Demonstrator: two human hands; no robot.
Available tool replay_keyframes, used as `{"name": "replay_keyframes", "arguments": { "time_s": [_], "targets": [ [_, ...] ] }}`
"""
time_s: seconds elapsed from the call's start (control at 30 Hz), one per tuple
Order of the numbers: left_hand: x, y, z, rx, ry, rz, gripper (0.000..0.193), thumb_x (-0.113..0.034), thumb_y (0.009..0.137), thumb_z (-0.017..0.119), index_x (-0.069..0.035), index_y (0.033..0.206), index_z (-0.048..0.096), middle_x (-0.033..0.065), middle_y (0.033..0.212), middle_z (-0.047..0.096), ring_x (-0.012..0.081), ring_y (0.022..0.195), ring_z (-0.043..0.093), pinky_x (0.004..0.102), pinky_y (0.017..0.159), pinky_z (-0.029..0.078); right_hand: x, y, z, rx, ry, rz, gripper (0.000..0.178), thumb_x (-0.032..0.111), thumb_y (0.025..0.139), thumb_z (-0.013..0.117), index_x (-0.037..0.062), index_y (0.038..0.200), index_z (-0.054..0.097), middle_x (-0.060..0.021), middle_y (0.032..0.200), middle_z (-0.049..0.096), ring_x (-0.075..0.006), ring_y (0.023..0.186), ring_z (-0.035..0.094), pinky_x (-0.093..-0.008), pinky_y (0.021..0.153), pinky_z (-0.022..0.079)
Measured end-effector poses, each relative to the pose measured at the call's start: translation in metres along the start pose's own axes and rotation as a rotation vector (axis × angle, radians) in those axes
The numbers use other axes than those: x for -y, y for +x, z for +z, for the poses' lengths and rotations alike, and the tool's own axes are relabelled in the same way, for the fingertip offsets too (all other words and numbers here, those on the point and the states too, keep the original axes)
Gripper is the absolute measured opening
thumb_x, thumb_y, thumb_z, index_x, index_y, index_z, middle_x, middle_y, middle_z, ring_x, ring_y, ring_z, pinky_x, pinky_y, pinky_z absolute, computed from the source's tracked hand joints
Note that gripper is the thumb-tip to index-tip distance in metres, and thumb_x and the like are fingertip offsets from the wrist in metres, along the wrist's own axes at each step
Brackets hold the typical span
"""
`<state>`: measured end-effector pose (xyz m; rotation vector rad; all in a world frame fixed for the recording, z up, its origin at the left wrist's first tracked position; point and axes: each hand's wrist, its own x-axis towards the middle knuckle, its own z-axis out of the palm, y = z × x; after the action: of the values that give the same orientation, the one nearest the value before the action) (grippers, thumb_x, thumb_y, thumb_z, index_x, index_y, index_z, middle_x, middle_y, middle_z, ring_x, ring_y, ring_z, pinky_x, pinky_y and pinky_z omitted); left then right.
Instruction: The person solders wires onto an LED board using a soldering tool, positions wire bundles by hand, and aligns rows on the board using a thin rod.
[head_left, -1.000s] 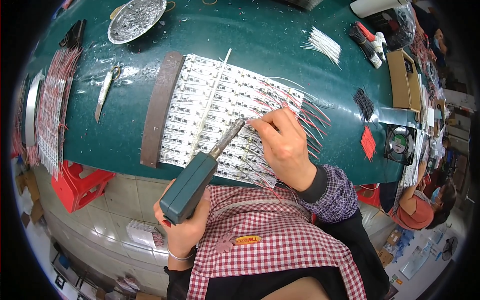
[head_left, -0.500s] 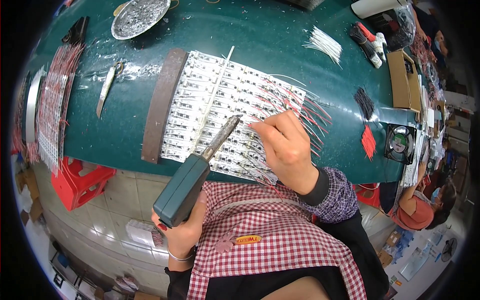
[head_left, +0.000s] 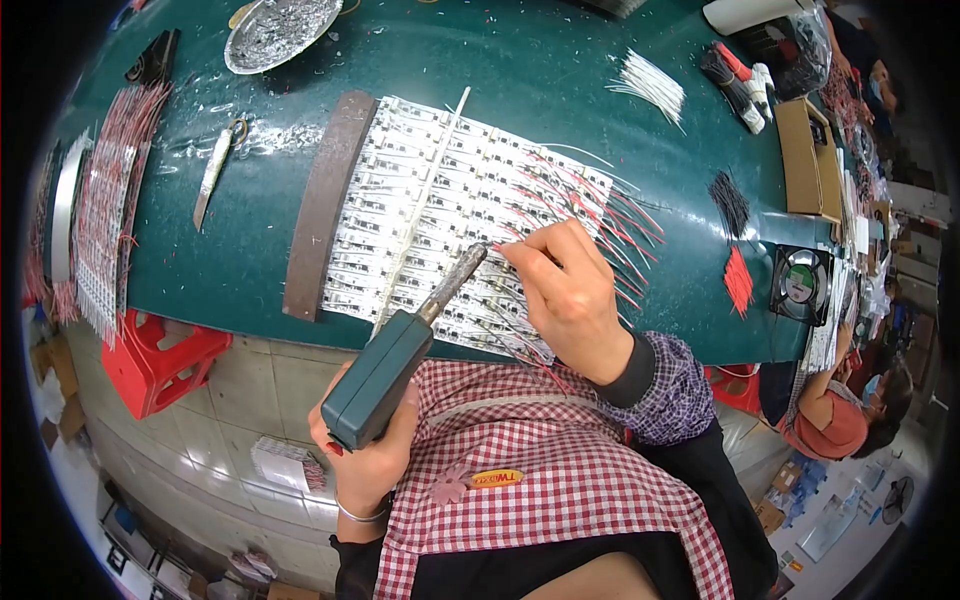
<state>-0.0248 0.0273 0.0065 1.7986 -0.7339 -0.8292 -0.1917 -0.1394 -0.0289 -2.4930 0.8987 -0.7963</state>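
A dark green pistol-shaped soldering iron [head_left: 374, 385] is gripped in my left hand [head_left: 372, 462], its metal barrel angled up and to the right. The tip lies over a white panel of small circuit boards [head_left: 395, 165], right beside the fingertips of my right hand [head_left: 572, 305]. Thumb and forefinger there pinch a short red wire [head_left: 497, 247], of which only a bit shows. Several red and white wires [head_left: 632, 215] fan out from the panel's right side. Whether the tip touches the wire or a board, I cannot tell.
A brown bar [head_left: 325, 215] lies along the panel's left edge, and a thin pale strip [head_left: 432, 180] crosses the panel. A knife [head_left: 211, 185], a metal dish [head_left: 280, 35], red wires [head_left: 738, 280], black wires [head_left: 729, 200] and a fan [head_left: 802, 282] surround it. A person [head_left: 835, 415] sits at right.
The soldering iron in my left hand has shifted right, its tip now close to my right fingertips. My right hand has moved slightly left, still pinching the wire.
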Motion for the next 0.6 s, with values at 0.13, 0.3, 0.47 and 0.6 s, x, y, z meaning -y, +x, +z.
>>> {"name": "replay_keyframes", "arguments": {
  "time_s": [0.13, 0.3, 0.47, 0.6],
  "targets": [
    [-0.002, 0.003, 0.001, 0.005, 0.017, 0.047, 0.016, 0.005, 0.074, 0.070, 0.007, 0.089, 0.066, 0.0091, 0.079, 0.065, 0.0130, 0.066, 0.063, 0.0259, 0.058, 0.048, -0.001, 0.000, 0.001, -0.004, -0.002, -0.002, 0.028, -0.011, 0.066, 0.062, -0.0012, 0.092, 0.065, -0.0090, 0.082, 0.054, -0.0240, 0.073, 0.052, -0.0335, 0.061, 0.045],
    [-0.008, 0.005, 0.002, 0.009, 0.039, 0.106, 0.015, 0.005, 0.074, 0.069, 0.007, 0.089, 0.066, 0.0099, 0.078, 0.064, 0.0137, 0.064, 0.062, 0.0264, 0.056, 0.047, -0.001, 0.002, 0.001, -0.005, 0.004, -0.006, 0.029, -0.012, 0.065, 0.061, -0.0011, 0.092, 0.065, -0.0093, 0.082, 0.054, -0.0242, 0.074, 0.052, -0.0342, 0.062, 0.046],
    [-0.003, 0.003, -0.001, -0.015, 0.056, 0.079, 0.016, 0.003, 0.073, 0.071, 0.007, 0.088, 0.066, 0.0091, 0.076, 0.065, 0.0136, 0.061, 0.061, 0.0269, 0.055, 0.047, -0.001, 0.001, 0.001, 0.003, -0.003, -0.001, 0.029, -0.012, 0.065, 0.061, -0.0011, 0.092, 0.065, -0.0095, 0.082, 0.054, -0.0246, 0.074, 0.052, -0.0344, 0.062, 0.046],
    [0.002, -0.005, -0.002, -0.106, 0.043, 0.034, 0.016, -0.001, 0.073, 0.074, 0.005, 0.087, 0.069, 0.0093, 0.074, 0.068, 0.0142, 0.059, 0.063, 0.0272, 0.054, 0.048, 0.000, 0.000, 0.000, 0.011, -0.019, 0.005, 0.029, -0.012, 0.064, 0.060, -0.0009, 0.091, 0.065, -0.0095, 0.082, 0.054, -0.0248, 0.074, 0.053, -0.0345, 0.062, 0.046]
  ]
}}
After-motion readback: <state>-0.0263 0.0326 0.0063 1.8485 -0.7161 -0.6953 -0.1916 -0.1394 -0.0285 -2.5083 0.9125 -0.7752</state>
